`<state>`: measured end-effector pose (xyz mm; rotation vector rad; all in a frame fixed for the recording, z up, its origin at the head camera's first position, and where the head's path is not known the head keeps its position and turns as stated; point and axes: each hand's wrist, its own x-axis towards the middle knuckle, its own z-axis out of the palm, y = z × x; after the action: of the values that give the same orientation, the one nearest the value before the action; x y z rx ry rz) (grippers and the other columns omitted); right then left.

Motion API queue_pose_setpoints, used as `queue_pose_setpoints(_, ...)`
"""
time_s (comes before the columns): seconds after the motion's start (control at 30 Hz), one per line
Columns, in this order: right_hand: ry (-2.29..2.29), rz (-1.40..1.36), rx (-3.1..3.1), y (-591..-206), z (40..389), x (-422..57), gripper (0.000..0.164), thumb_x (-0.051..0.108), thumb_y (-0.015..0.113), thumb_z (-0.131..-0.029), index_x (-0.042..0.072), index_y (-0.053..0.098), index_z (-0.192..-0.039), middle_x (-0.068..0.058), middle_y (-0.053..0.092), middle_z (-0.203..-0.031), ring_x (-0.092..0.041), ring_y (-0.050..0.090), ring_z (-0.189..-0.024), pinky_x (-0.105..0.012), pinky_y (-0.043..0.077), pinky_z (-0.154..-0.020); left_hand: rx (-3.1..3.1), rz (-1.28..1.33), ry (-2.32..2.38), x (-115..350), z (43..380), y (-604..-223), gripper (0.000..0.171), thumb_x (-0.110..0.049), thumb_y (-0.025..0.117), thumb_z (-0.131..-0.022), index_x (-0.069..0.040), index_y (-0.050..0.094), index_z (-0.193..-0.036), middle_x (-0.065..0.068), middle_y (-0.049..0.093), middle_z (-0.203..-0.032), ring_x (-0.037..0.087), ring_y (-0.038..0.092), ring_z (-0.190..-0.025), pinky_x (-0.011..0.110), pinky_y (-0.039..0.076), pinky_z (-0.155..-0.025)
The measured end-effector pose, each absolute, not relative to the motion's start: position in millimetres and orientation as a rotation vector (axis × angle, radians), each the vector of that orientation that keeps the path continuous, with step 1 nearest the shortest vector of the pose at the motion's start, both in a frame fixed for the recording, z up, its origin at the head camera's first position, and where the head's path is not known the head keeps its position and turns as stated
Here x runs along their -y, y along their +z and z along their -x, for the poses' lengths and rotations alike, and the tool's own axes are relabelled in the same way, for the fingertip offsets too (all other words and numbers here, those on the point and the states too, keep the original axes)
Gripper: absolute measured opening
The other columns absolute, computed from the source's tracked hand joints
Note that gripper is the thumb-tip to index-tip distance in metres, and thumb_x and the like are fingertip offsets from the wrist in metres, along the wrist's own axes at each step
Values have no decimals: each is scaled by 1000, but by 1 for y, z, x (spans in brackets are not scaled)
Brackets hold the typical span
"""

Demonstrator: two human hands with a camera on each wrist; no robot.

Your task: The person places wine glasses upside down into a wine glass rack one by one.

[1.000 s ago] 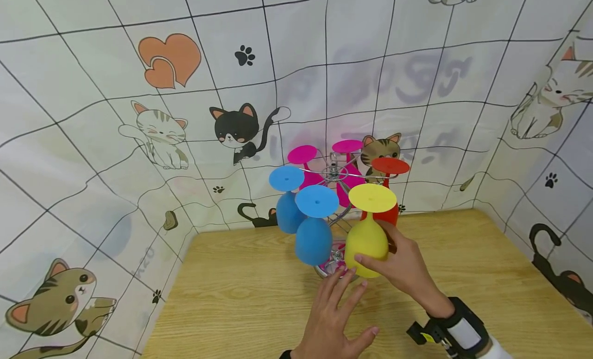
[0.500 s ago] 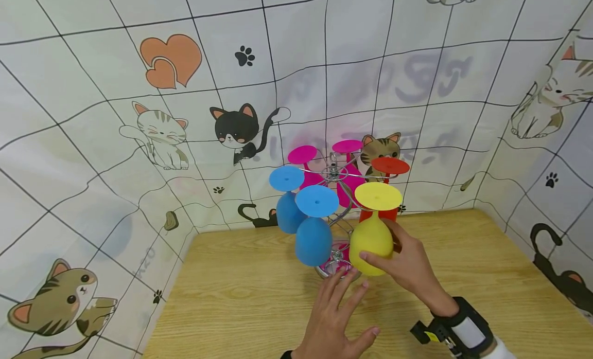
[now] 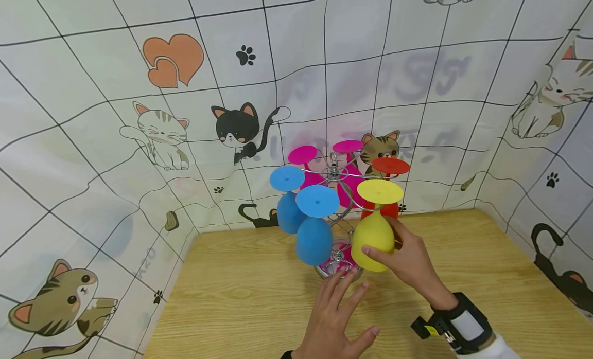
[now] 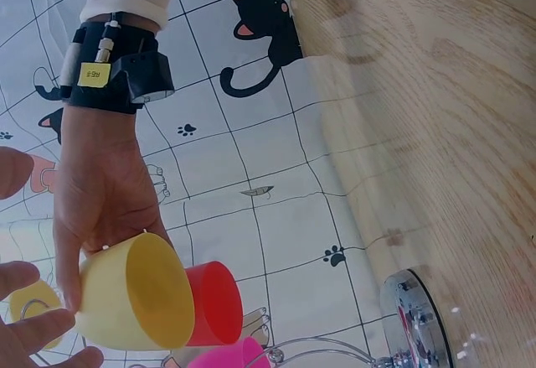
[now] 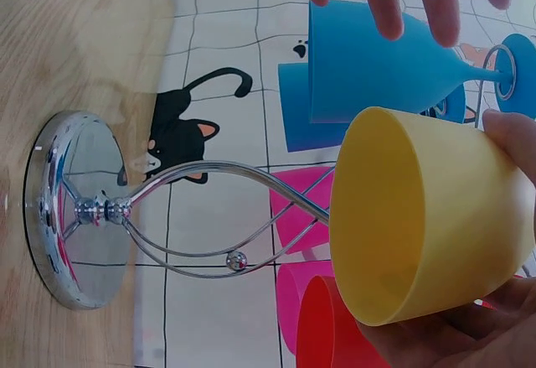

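My right hand [image 3: 412,258] grips the bowl of a yellow plastic goblet [image 3: 372,240], held upside down with its foot on top. The goblet's stem is right at the end of a wire arm of a chrome glass rack [image 3: 334,172]. In the right wrist view the goblet's open mouth [image 5: 377,217] faces down toward the table, thumb on one side and fingers on the other. My left hand [image 3: 330,320] has its fingers spread and holds nothing; its fingertips overlap the rack's round base [image 5: 79,209] in the head view.
Hanging upside down on the rack are two blue goblets [image 3: 314,240], two pink goblets [image 3: 351,186] and a red goblet [image 3: 390,166]. The rack stands on a wooden table [image 3: 241,292], before a wall covering [image 3: 296,50] printed with cats.
My right hand has moved the yellow goblet to the right and slightly away from me, bringing its stem to the wire arm. The left hand has stayed in place.
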<state>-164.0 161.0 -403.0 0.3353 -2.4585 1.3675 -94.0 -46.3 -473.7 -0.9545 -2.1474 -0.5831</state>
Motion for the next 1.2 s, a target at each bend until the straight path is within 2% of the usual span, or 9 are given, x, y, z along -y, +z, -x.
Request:
queue_pose_setpoints(0.2,1371,-330,2465,-407,167,-161,74,31,79,-83,3,45,-142,-21,61,-125,-39,64,-105,-51,60,-79,2151,958,-605,45,94,-473,69,-54,57,-93,-19,40,-150,4,36,-157,25,43,-137,47,47,-104)
queue_pose_setpoints(0.63,1407,-319,2501,-409,171,-163,78,34,79,-83,4,41,-144,-21,57,-128,-41,61,-111,-54,58,-84,2163,946,-605,44,96,-475,67,-56,53,-95,-20,39,-150,4,39,-155,26,42,-139,48,47,-104)
queue_pose_setpoints(0.93,1438,-364,2474,-409,169,-160,83,32,78,-84,10,33,-149,-21,50,-142,-42,50,-129,-61,46,-101,2159,939,-618,48,101,-474,66,-54,55,-94,-20,41,-149,5,38,-156,25,40,-140,48,47,-103)
queue_pose_setpoints(1.2,1253,-324,2384,-405,155,-159,80,31,81,-81,7,39,-145,-15,50,-143,-38,49,-130,-62,42,-103,2230,897,-604,59,96,-465,69,-55,58,-92,-22,40,-149,3,35,-158,28,40,-140,52,51,-99)
